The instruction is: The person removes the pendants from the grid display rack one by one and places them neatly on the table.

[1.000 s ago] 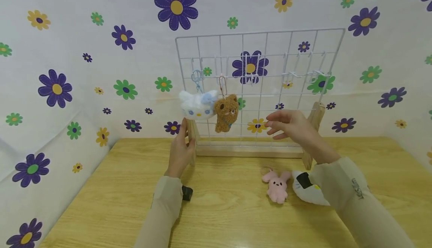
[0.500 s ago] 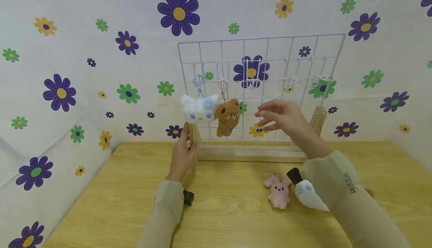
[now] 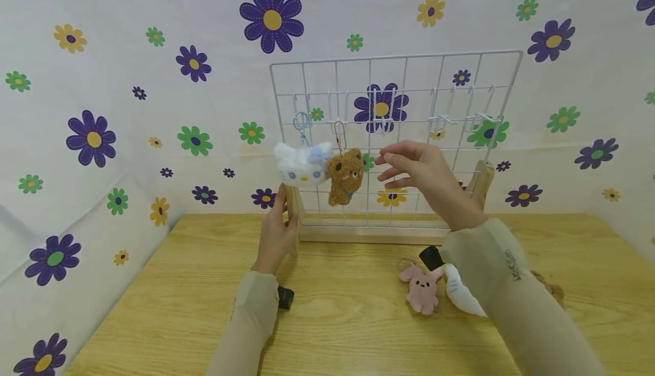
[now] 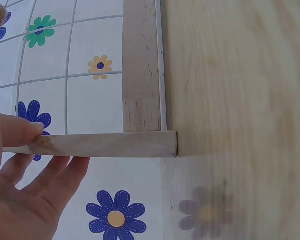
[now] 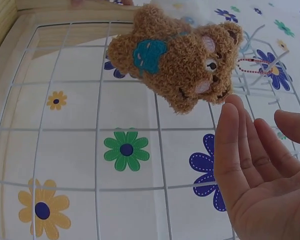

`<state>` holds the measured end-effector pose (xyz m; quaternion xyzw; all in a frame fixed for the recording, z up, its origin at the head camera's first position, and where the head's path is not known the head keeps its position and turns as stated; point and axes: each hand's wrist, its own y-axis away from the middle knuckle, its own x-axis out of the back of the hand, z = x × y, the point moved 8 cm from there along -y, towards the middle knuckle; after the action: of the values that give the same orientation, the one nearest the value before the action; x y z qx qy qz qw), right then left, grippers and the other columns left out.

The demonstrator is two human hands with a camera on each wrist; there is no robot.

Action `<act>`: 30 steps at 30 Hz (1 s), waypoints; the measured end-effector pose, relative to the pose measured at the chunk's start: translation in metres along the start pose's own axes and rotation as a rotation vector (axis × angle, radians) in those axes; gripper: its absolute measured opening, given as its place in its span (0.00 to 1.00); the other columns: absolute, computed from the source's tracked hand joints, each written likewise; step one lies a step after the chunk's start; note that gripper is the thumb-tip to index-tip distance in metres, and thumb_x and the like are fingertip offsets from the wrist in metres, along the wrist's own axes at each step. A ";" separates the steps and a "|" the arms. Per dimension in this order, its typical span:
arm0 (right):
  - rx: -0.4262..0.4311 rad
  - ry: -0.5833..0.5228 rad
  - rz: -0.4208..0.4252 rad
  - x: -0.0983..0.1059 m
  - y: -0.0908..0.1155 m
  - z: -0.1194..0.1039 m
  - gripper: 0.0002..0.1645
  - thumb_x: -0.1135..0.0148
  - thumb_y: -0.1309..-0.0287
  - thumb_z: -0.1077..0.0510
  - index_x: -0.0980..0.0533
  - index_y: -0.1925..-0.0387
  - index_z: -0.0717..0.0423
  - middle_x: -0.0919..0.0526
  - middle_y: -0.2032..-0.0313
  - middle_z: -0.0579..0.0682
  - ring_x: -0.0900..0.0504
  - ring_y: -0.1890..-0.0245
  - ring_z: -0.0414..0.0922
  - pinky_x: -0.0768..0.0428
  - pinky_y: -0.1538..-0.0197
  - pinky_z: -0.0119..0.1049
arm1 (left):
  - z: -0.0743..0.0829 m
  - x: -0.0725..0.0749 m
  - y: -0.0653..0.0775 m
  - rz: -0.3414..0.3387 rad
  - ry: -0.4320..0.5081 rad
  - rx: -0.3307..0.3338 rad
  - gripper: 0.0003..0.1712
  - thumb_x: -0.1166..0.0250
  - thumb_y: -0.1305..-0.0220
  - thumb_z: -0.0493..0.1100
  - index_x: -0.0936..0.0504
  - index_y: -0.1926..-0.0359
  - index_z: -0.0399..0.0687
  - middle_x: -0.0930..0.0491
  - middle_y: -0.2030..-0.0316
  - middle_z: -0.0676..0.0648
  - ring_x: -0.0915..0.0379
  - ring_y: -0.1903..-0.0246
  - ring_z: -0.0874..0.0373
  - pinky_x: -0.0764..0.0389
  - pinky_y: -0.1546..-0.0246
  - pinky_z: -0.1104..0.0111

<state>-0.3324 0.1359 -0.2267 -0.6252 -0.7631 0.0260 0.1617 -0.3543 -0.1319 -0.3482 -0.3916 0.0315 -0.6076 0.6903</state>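
My left hand (image 3: 273,239) holds the left wooden upright of a white wire grid rack (image 3: 396,58). In the left wrist view the thumb lies on one side of this wooden post (image 4: 105,145) and the fingers on the other. A brown bear plush keychain (image 3: 345,177) hangs from the grid by a bead chain, beside a white cat plush keychain (image 3: 302,165) with a blue bow. My right hand (image 3: 422,174) is raised in front of the grid, fingers loosely bent and holding nothing. Its fingertips are close to the bear's head in the right wrist view.
On the wooden table (image 3: 348,330) lie a pink rabbit plush (image 3: 423,293), a white plush (image 3: 463,293) and a brown plush (image 3: 551,289), the last two partly behind the right sleeve. Several white hooks (image 3: 483,116) stick out from the grid's right half.
My right hand has moved left along the grid towards the bear, slightly upward. The left hand keeps its hold on the post. The head view tilted slightly.
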 end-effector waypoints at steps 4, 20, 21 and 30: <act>0.021 -0.036 0.008 -0.002 -0.004 -0.002 0.20 0.45 0.24 0.56 0.26 0.42 0.69 0.19 0.48 0.61 0.13 0.62 0.44 0.12 0.54 0.38 | -0.001 -0.002 -0.001 -0.003 0.000 0.009 0.42 0.43 0.34 0.20 0.47 0.22 0.33 0.36 0.32 0.26 0.29 0.41 0.28 0.17 0.50 0.45; 0.018 -0.078 0.007 -0.021 -0.020 -0.013 0.20 0.47 0.24 0.61 0.27 0.38 0.67 0.20 0.43 0.61 0.14 0.62 0.44 0.12 0.53 0.39 | -0.001 0.000 0.000 -0.008 0.017 0.025 0.42 0.44 0.34 0.21 0.47 0.22 0.35 0.36 0.31 0.26 0.29 0.40 0.29 0.18 0.48 0.46; 0.015 -0.079 0.008 -0.022 -0.021 -0.013 0.20 0.47 0.24 0.61 0.28 0.37 0.67 0.20 0.43 0.61 0.14 0.62 0.44 0.12 0.54 0.38 | -0.001 0.000 0.000 -0.007 0.013 0.024 0.42 0.44 0.34 0.21 0.47 0.22 0.35 0.36 0.31 0.26 0.29 0.40 0.29 0.18 0.48 0.46; -0.028 -0.117 -0.017 -0.032 -0.030 -0.016 0.22 0.46 0.25 0.62 0.29 0.35 0.67 0.20 0.42 0.63 0.13 0.66 0.43 0.12 0.57 0.36 | 0.000 0.000 0.000 -0.007 0.010 0.032 0.42 0.44 0.34 0.21 0.47 0.22 0.34 0.36 0.31 0.27 0.28 0.40 0.30 0.18 0.47 0.47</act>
<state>-0.3510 0.0957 -0.2117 -0.6184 -0.7767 0.0506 0.1084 -0.3544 -0.1321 -0.3482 -0.3774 0.0240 -0.6124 0.6942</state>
